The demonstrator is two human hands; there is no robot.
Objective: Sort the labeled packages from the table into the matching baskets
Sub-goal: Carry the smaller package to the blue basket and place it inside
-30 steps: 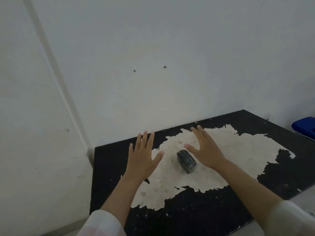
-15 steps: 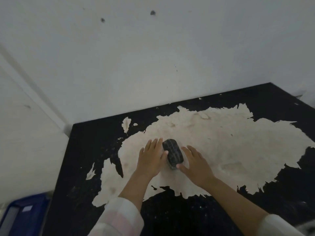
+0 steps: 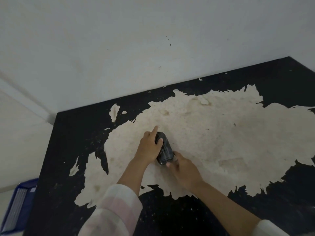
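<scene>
Lying on the worn pale patch of the black tabletop [image 3: 68, 167], the small dark oblong package wrapped in shiny plastic [image 3: 165, 151] has its long axis running from the person outward, tilted a little to the left at the far end. The left hand [image 3: 150, 149] is on its left flank, the thumb pressed across the top of the wrapper and the index finger stretched forward past the far end, so this grip is partly closed on the package. The right hand [image 3: 185, 171] is at the near end, the fingers curled against the near right corner; whether they truly pinch it or only touch it, I cannot tell, because this hand is blurred. No label shows from this view. The blue plastic basket [image 3: 17, 206] stands off the tabletop at the lower left, well apart from the package and on the side of the left hand, so I judge the left hand is better placed if this basket is the matching one.
</scene>
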